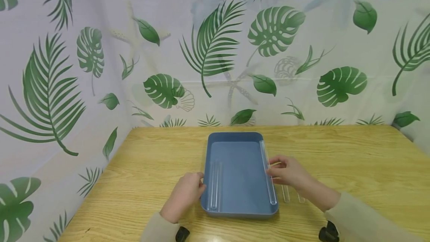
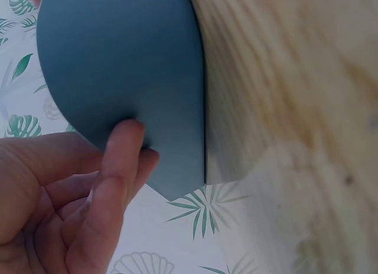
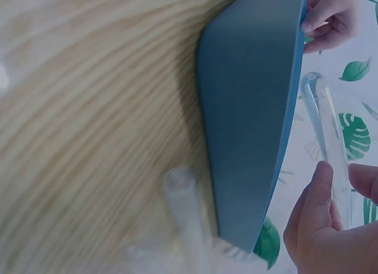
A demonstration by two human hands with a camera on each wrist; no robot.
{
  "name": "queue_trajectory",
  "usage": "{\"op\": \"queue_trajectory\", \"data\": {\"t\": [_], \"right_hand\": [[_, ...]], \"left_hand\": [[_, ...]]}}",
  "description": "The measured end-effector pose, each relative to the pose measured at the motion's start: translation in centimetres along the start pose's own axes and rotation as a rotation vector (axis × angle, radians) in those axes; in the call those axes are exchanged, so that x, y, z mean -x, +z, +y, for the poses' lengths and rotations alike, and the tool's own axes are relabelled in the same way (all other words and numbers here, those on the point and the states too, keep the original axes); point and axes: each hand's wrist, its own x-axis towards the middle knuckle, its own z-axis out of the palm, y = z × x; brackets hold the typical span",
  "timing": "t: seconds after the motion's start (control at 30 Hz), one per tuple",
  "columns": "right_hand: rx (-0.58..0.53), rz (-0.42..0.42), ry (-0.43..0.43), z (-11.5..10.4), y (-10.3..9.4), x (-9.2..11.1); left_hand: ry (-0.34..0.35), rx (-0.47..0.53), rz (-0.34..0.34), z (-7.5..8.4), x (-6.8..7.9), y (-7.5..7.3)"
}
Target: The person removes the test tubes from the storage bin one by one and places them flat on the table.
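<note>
My left hand (image 1: 186,193) holds the left side of a blue rectangular tray (image 1: 240,214), its fingertips (image 2: 126,135) against the outer wall in the left wrist view. My right hand (image 1: 293,174) pinches a clear test tube (image 3: 323,114) between thumb and fingers. That tube runs lengthwise along the tray's right side in the head view, and its rounded end points toward me. The right wrist view shows it above the rim level. Inside the tray, clear tubes (image 1: 214,191) lie side by side along the left wall.
On the wooden table (image 1: 158,156), right of the tray, lie more clear tubes, one (image 1: 285,194) close to the tray wall and another (image 1: 301,198) partly under my right forearm. A leaf-patterned cloth (image 1: 215,47) hangs behind the table and at its left.
</note>
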Motion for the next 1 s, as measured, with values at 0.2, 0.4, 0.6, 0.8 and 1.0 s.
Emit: {"op": "queue_trajectory", "data": {"t": [0.2,0.4,0.6,0.8,1.0], "right_hand": [[-0.002,0.002,0.01,1.0,-1.5,0.5],[-0.011,-0.011,0.02,1.9,-3.3,1.0],[-0.018,0.008,0.043,2.6,-4.8,1.4],[0.017,0.019,0.057,3.2,-6.0,1.7],[0.058,0.026,0.059,3.7,-6.7,1.7]], "left_hand": [[-0.003,-0.003,-0.001,0.0,0.0,0.0],[-0.006,0.007,-0.009,0.2,0.0,-0.1],[-0.004,0.005,-0.005,0.1,0.0,0.0],[-0.005,0.004,-0.006,0.0,0.0,0.0],[-0.004,-0.001,-0.005,0.0,0.0,0.0]]}}
